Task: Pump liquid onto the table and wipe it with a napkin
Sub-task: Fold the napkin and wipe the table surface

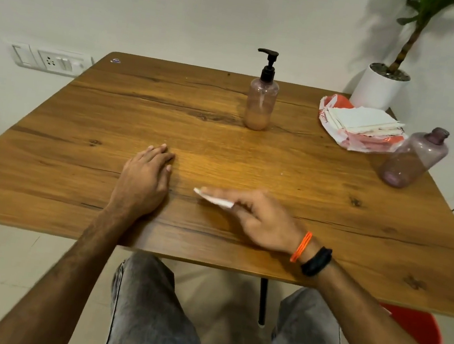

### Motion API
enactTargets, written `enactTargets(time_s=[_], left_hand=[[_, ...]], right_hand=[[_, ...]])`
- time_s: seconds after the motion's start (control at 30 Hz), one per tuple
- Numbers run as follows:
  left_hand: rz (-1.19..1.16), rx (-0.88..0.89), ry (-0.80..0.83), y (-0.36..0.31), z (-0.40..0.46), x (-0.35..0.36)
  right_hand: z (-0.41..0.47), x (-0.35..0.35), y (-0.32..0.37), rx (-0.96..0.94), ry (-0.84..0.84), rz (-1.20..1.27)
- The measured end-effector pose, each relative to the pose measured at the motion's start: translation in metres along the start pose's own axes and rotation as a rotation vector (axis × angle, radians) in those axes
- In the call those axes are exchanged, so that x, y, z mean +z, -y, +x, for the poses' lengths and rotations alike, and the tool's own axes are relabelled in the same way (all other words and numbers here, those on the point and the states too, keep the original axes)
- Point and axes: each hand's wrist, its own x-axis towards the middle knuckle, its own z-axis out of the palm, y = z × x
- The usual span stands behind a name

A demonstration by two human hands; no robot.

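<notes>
Napkin [214, 198]: white, folded small, flat on the table [279, 161] near the front edge and a little right of centre, under my right fingers.
Head view, right hand [257, 219]: fingers stretched out nearly straight and pressing the napkin down from above; I am not curling round it. The hand is blurred, which reads to me as a wiping stroke. An orange thread and a black band sit on that wrist.
Head view, left hand [146, 173]: lies palm down on the wood, fingers relaxed and straight, holding nothing, just left of the napkin but not touching it.
Key relation: the napkin pokes out past my right fingertips toward the left hand, its long axis running left to right and tilted a little. My right hand is on it and so nearer; the left only steadies me.
Liquid: I cannot make out a wet patch; there is only a glossy stretch of wood beyond the napkin.
Pump bottle [261, 101]: upright, well apart, toward the far side, its spout pointing left.
Second bottle [414, 158]: capless, by the right edge, beside a napkin stack [363, 124].
Stage, as I judge it: pumping done, wiping under way.
</notes>
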Motion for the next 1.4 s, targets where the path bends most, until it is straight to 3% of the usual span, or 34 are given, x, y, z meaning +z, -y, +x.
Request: enactTargets(time_s=[0.07,0.17,0.3,0.5,0.67,0.77,0.93,1.03,1.17,1.4], left_hand=[[-0.007,0.013,0.003,0.001,0.000,0.000],[-0.009,0.016,-0.006,0.003,0.000,0.002],[-0.010,0.015,0.004,0.004,0.001,0.002],[-0.001,0.021,0.005,0.006,0.002,0.003],[0.031,0.007,-0.015,0.004,0.003,0.005],[0.040,-0.002,-0.018,0.004,0.004,0.005],[0.030,0.014,-0.001,0.006,0.004,0.004],[0.019,0.013,-0.001,0.004,0.004,0.002],[0.017,0.015,0.011,0.005,0.003,0.001],[0.034,0.021,0.006,0.011,0.005,0.005]], right_hand=[[0.008,-0.022,-0.016,0.099,-0.196,0.145],[0.022,-0.052,-0.044,0.223,-0.397,-0.111],[0.031,-0.057,-0.066,0.359,-0.220,-0.424],[0.015,-0.020,-0.041,0.165,-0.048,-0.525],[-0.012,0.013,-0.002,0.005,0.022,-0.509],[-0.022,0.015,0.007,0.004,0.034,-0.249],[-0.013,-0.030,-0.020,0.189,-0.299,0.208],[-0.002,-0.058,-0.047,0.344,-0.498,-0.045],[0.003,-0.063,-0.066,0.453,-0.283,-0.371],[-0.021,-0.025,-0.040,0.202,-0.067,-0.451]])
